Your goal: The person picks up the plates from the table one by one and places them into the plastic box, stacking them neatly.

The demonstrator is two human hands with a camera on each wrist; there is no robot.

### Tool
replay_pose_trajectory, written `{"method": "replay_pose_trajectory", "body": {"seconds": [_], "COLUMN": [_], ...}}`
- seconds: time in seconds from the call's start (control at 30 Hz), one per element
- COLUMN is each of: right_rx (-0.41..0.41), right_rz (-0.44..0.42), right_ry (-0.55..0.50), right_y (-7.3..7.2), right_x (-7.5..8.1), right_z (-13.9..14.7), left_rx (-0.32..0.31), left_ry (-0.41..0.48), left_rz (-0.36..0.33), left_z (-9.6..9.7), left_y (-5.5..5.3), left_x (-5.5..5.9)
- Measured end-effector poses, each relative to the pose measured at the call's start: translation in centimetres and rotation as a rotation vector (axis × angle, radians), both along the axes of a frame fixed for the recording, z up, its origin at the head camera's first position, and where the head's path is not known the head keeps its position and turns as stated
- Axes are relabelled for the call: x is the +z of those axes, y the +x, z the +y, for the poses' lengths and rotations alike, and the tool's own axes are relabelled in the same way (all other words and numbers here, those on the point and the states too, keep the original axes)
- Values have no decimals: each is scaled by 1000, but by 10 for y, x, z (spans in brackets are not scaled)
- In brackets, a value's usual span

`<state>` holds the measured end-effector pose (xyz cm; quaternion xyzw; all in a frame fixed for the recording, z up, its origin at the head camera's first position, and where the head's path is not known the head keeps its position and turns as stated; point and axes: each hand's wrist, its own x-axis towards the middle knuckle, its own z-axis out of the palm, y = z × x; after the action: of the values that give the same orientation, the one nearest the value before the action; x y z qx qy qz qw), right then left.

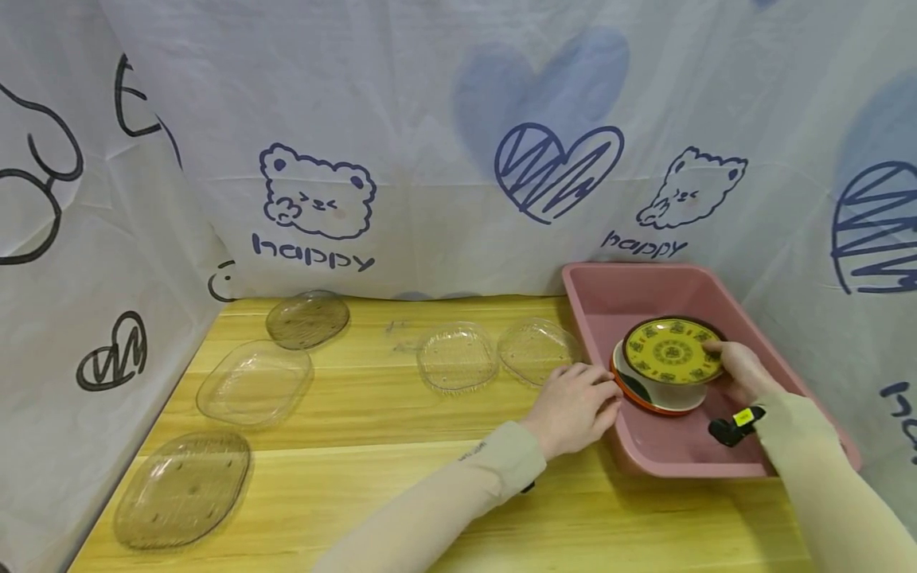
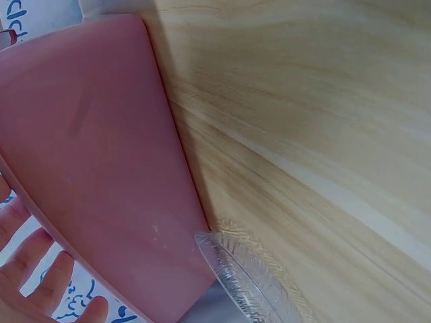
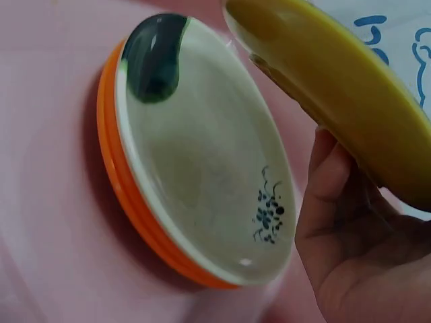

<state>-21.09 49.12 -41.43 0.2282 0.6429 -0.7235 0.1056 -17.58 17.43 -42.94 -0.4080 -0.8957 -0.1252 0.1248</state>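
Note:
My right hand (image 1: 745, 374) pinches a yellow patterned plate (image 1: 669, 350) by its right edge, thumb on top and fingers beneath. The plate is tilted above a pink plastic basin (image 1: 637, 290). Below it in the basin lies a white plate (image 3: 209, 134) with a dark green patch and small dark flowers, stacked on an orange-sided dish (image 3: 116, 168). My left hand (image 1: 576, 406) rests at the basin's left rim, its fingertips touching the edge with fingers apart in the left wrist view. A clear ribbed plate (image 1: 537, 350) lies beside that rim.
Another clear plate (image 1: 458, 358) is left of it on the wooden table (image 1: 372, 477). Along the table's left side lie a brownish see-through plate (image 1: 308, 320), a clear squarish one (image 1: 254, 383) and a larger brownish one (image 1: 182, 491). A printed white curtain (image 1: 423, 159) hangs behind.

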Motion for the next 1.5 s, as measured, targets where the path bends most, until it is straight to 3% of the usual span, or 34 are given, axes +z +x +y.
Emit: {"method": "replay_pose_trajectory", "body": {"seconds": [0.17, 0.43, 0.8, 1.1, 1.23, 1.5], "right_rx": [80, 136, 182, 202, 224, 306], "right_rz": [-1, -29, -26, -20, 14, 92], "right_ry": [80, 140, 151, 237, 324, 643], "right_y": [-2, -4, -5, -7, -6, -2], "right_x": [-5, -10, -15, -19, -20, -19], "right_z": [2, 2, 4, 3, 2, 0], "left_rx": [-6, -3, -2, -4, -5, -4], "left_ry": [3, -6, 3, 3, 4, 1], "left_rz": [-3, -6, 7, 4, 7, -2], "left_z": [0, 0, -1, -1, -1, 0], "left_y": [0, -1, -1, 0, 0, 0], "left_x": [0, 1, 0, 0, 0, -1]}}
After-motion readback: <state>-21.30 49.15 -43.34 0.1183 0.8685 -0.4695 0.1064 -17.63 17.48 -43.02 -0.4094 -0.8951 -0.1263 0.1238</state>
